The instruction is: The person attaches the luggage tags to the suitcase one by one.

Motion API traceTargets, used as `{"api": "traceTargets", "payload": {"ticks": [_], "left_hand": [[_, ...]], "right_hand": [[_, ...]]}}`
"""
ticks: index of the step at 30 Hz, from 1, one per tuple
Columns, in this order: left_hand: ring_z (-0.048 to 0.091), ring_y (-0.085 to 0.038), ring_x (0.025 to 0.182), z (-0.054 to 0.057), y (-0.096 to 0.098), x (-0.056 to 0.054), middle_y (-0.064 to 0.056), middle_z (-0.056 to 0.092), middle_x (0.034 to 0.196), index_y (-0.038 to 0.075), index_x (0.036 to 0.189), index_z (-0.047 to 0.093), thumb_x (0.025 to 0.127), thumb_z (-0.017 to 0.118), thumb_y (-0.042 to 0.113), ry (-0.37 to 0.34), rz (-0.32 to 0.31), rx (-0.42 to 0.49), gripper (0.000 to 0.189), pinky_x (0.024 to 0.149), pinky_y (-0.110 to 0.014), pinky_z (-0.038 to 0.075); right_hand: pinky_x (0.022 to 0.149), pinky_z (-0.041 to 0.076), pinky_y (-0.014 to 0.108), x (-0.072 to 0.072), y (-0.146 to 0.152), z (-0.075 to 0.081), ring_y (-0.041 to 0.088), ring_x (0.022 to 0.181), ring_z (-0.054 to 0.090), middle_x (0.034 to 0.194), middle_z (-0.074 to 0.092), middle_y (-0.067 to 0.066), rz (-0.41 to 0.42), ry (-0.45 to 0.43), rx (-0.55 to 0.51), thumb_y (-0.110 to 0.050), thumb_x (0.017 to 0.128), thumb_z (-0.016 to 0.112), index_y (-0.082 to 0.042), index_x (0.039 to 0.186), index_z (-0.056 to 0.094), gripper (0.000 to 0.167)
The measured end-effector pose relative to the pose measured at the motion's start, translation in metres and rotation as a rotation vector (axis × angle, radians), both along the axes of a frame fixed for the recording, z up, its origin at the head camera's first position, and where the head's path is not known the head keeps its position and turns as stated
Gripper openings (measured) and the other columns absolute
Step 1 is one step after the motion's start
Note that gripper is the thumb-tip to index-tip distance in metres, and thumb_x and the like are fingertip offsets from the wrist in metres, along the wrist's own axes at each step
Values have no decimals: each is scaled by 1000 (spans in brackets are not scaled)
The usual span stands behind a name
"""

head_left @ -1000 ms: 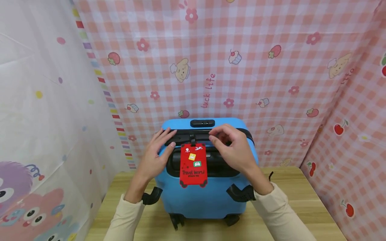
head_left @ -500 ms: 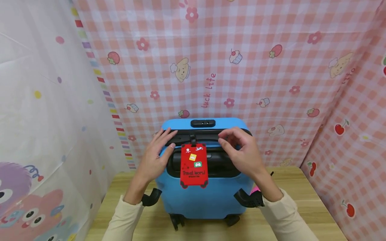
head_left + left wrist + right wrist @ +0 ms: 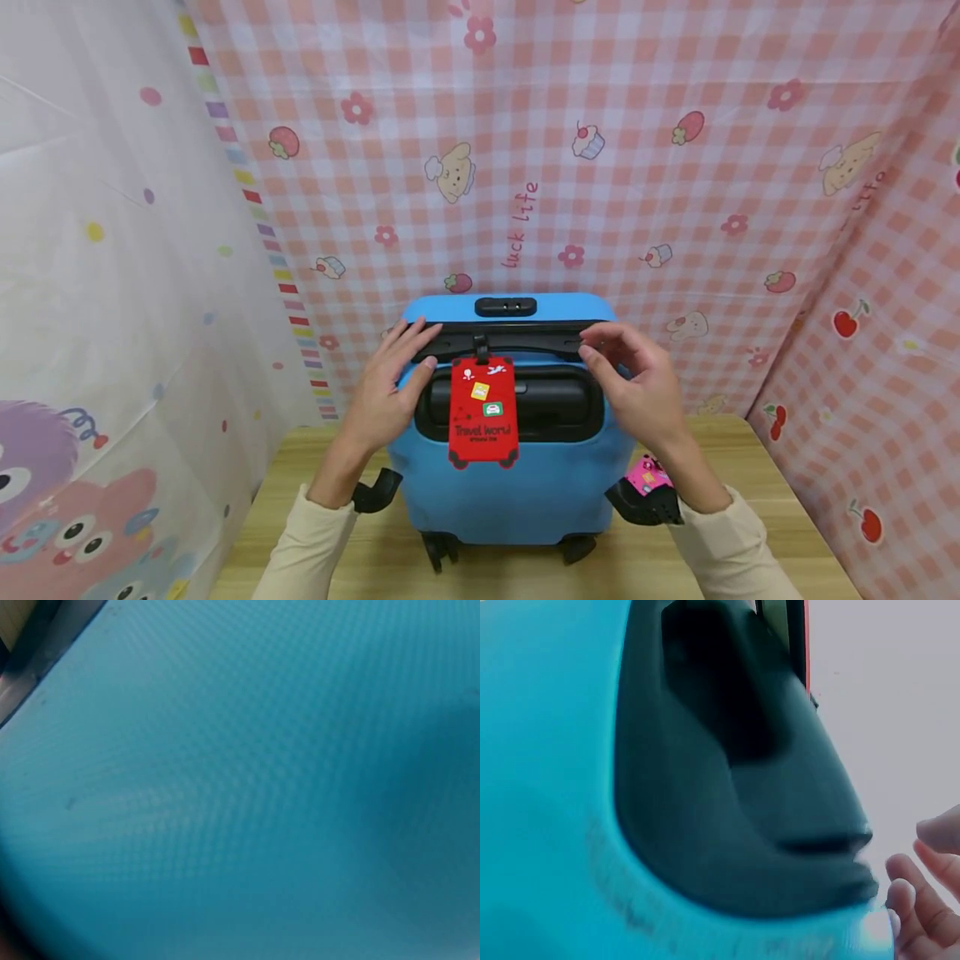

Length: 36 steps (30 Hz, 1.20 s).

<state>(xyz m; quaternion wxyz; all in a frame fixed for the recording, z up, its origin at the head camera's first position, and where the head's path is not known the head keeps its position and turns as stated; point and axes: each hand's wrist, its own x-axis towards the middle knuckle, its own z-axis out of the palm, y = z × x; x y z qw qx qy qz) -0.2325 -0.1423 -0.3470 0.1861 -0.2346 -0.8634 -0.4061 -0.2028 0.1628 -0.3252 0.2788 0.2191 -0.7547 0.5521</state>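
Note:
A blue hard-shell suitcase (image 3: pixel 510 492) stands upright on its wheels. A red luggage tag (image 3: pixel 483 417) reading "Travel World" hangs by a black strap (image 3: pixel 481 346) from the black carry handle (image 3: pixel 525 342) on its top. My left hand (image 3: pixel 386 387) rests at the handle's left end, fingers spread. By the right end, my right hand (image 3: pixel 637 379) has bent fingers, thumb and forefinger close together. In the right wrist view, its fingers (image 3: pixel 922 907) show nothing between them, beside the suitcase's black recess (image 3: pixel 682 825). Only blurred blue shell (image 3: pixel 240 780) fills the left wrist view.
A pink tag (image 3: pixel 648 477) lies on the wooden table (image 3: pixel 742 500) right of the suitcase, partly behind the right wrist camera (image 3: pixel 645 503). Behind stands a pink checked curtain (image 3: pixel 600 192); a white patterned curtain (image 3: pixel 112 292) hangs at left. A combination lock (image 3: pixel 506 307) sits on the suitcase top.
My right hand has moved right, away from the tag strap to the handle's right end, uncovering more handle and the pink tag. My left hand and the suitcase have stayed put.

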Motion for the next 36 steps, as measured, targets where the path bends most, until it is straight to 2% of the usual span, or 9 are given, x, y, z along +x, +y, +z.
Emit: {"api": "traceTargets", "payload": {"ticks": [5, 8, 13, 17, 25, 31, 36], "left_hand": [[21, -30, 150, 0, 0, 1, -6, 36, 158, 21, 147, 50, 104, 49, 30, -9, 2, 4, 44, 117, -63, 17], [21, -29, 151, 0, 1, 1, -6, 36, 159, 22, 147, 50, 104, 49, 31, -14, 4, 2, 44, 117, -63, 17], [20, -27, 151, 1, 2, 1, -5, 36, 159, 23, 147, 49, 103, 49, 31, -19, 3, -2, 45, 117, -62, 17], [20, -28, 151, 0, 2, 0, -5, 36, 159, 22, 147, 50, 104, 49, 30, -12, -6, 7, 44, 117, -62, 17], [20, -29, 151, 0, 0, 1, -6, 37, 158, 22, 147, 50, 104, 49, 30, -7, -3, 9, 44, 117, -62, 17], [21, -28, 151, 0, 0, 1, -5, 37, 158, 22, 147, 50, 103, 49, 30, -11, 4, 2, 44, 117, -62, 18], [21, -27, 150, 0, 0, 1, -5, 38, 158, 22, 146, 51, 103, 50, 29, -6, 4, 11, 44, 118, -61, 18]], "right_hand": [[70, 51, 17, -3, 14, -7, 12, 78, 59, 98, 65, 6, -58, -11, -81, 0, 95, 61, 2, 109, 67, 15], [70, 51, 16, -6, 24, -12, 12, 78, 59, 98, 65, 5, -94, -23, -88, -4, 97, 60, 3, 111, 66, 17], [72, 51, 17, -12, 40, -24, 13, 80, 58, 96, 65, 3, -148, -83, -120, -10, 100, 58, 6, 111, 64, 20], [70, 49, 19, -19, 52, -38, 13, 79, 57, 96, 64, 0, -202, -152, -138, -14, 100, 58, 3, 111, 65, 21], [58, 44, 19, -30, 78, -75, 10, 67, 51, 86, 62, -11, -276, -281, -147, -15, 99, 60, 3, 111, 65, 21], [58, 46, 20, -34, 89, -106, 12, 69, 51, 86, 60, -10, -316, -462, -134, -24, 101, 59, -2, 114, 63, 26], [62, 50, 21, -39, 102, -139, 10, 75, 55, 92, 60, -9, -322, -591, -139, -25, 102, 56, 1, 120, 61, 32]]}}
